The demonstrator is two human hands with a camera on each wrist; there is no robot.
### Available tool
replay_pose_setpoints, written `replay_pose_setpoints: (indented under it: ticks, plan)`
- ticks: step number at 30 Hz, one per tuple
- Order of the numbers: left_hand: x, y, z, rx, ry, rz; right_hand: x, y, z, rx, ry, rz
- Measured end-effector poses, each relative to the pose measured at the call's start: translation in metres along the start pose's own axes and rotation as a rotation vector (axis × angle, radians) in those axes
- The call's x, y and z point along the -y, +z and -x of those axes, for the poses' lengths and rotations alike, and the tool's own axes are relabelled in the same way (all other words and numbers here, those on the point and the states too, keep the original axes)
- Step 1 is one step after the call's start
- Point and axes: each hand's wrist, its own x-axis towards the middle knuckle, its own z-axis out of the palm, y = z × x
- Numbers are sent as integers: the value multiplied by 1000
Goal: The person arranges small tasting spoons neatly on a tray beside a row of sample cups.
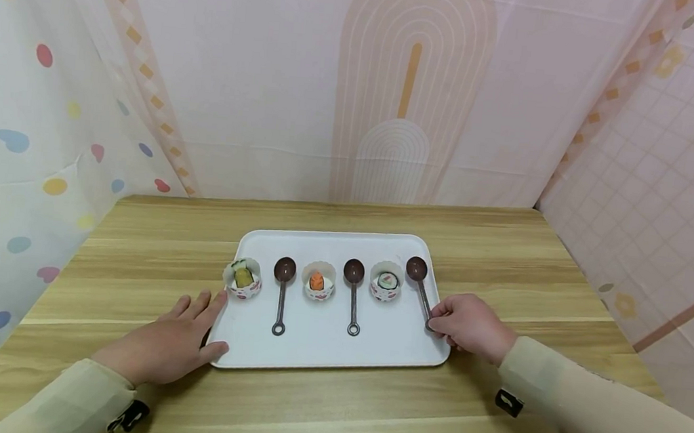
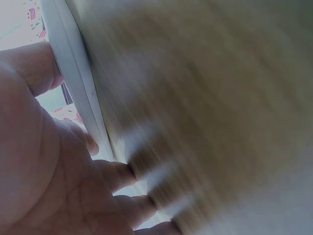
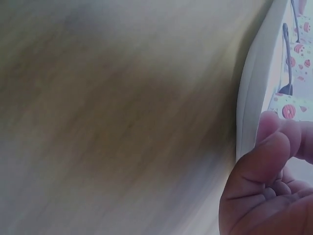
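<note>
A white rectangular tray [image 1: 312,350] lies on the wooden table. Across it stand three paper cups holding small pieces of food: a yellow-green one [image 1: 243,277], an orange one [image 1: 317,281] and a white-and-green roll [image 1: 387,281]. Brown round-bowled spoons alternate with them: a left spoon [image 1: 284,270], a middle spoon [image 1: 354,271] and a right spoon [image 1: 417,269]. My right hand [image 1: 470,325] pinches the right spoon's handle end near the tray's right edge. With extended fingers, my left hand [image 1: 168,342] touches the tray's left rim [image 2: 80,73], its thumb over the front corner.
The wooden table [image 1: 331,412] extends around the tray on every side. Behind it hangs a pale patterned curtain [image 1: 258,101], with more cloth at left and right. Black clips [image 1: 508,402] show under the sleeves.
</note>
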Motion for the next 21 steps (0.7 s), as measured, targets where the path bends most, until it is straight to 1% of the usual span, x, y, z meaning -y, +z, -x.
replay_pose_setpoints:
  ticks: [11, 21]
  plan:
    - [0, 0, -1, 2, -2, 6, 0, 6, -4, -24, -13, 30]
    - [-1, 0, 1, 11, -8, 12, 2, 7, -5, -45, -52, 108]
